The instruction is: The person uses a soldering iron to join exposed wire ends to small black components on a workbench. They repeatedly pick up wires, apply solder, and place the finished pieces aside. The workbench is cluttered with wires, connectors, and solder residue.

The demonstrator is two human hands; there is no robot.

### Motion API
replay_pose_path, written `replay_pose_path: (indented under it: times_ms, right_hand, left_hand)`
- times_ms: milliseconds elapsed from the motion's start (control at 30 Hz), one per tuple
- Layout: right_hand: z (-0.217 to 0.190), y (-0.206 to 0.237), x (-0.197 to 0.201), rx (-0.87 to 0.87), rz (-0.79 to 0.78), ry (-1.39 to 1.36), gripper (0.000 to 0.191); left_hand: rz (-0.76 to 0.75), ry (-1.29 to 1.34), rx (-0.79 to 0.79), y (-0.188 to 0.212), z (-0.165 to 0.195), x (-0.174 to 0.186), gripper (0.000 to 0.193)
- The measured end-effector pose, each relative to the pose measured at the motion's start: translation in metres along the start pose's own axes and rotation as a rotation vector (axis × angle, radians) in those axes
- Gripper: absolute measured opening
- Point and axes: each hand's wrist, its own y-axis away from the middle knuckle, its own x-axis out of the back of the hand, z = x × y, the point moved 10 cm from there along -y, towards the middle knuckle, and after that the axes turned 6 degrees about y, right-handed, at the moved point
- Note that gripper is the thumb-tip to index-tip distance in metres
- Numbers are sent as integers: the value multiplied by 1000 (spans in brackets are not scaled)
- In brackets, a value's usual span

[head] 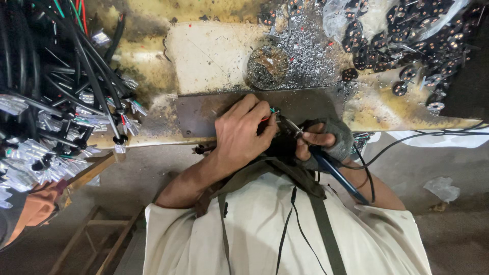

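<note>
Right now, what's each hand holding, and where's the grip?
Right hand, in a grey fingerless glove, holds a blue-handled soldering iron by its handle, near the metal tip. Left hand pinches thin coloured wires at their ends, against the tip.

Stained yellow workbench (153,61), concrete floor (453,224)

Clear plastic bag (356,15): seen at the top right of the workbench, crumpled and translucent, lying partly over dark round parts.
Small clear wrappers (30,150): seen at the left edge around the ends of the black cable bundles, shiny and silvery.
Crumpled plastic scrap (442,187): seen on the floor at the right, whitish and translucent.
Labels, signs, screens: none are seen.
</note>
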Motion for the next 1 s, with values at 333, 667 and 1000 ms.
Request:
replay_pose_path:
  times_ms: [333, 667, 1000]
  right_hand:
    - [94, 46, -23, -798, -37, -444, 9]
    - [-84, 1, 8, 576, 309, 247, 30]
    - [-92, -82, 76, 116, 236, 410, 20]
  left_hand:
    - [34, -11, -20, 0, 3, 3, 18]
    - [40, -31, -17, 2, 0, 0, 19]
    - [48, -32, -56, -1, 5, 1, 19]
